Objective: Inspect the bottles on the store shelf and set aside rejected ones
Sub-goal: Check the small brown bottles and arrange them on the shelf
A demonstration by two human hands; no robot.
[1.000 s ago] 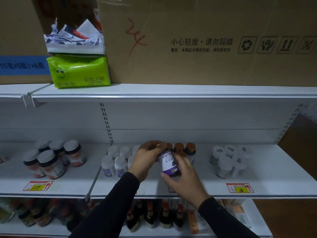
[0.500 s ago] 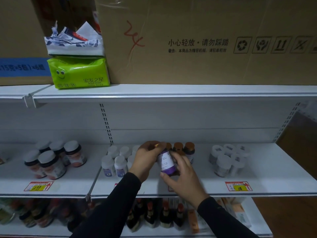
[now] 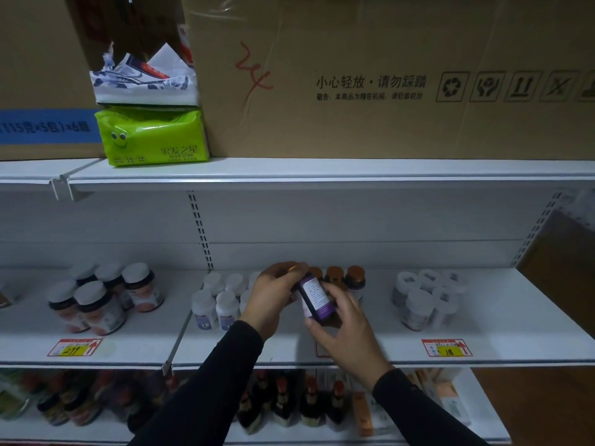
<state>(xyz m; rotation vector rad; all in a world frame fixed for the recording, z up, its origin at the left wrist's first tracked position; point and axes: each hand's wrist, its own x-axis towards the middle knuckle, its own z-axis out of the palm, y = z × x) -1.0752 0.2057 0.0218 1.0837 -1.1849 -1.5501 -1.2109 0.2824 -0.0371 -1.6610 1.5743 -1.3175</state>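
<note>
Purple-labelled bottle (image 3: 314,299) up off the middle shelf (image 3: 515,320), gripped in both hands.

Tilted, orange cap leaning up-left, white text panel of the label facing the camera. Left hand (image 3: 273,297) wrapped round the cap end, fingers curled over the top. Right hand (image 3: 346,329) cupping the lower body from below and the right, thumb pressed along the base. Held just in front of three more orange-capped bottles (image 3: 341,278) standing at the back of the shelf. Small white-capped bottles (image 3: 215,304) clustered just to the left, a group of white wrapped bottles (image 3: 425,300) well off to the right. Dark jars with white lids (image 3: 96,297) on the neighbouring bay, far left. Red-and-yellow price tag (image 3: 447,347) on the shelf edge, right.
</note>
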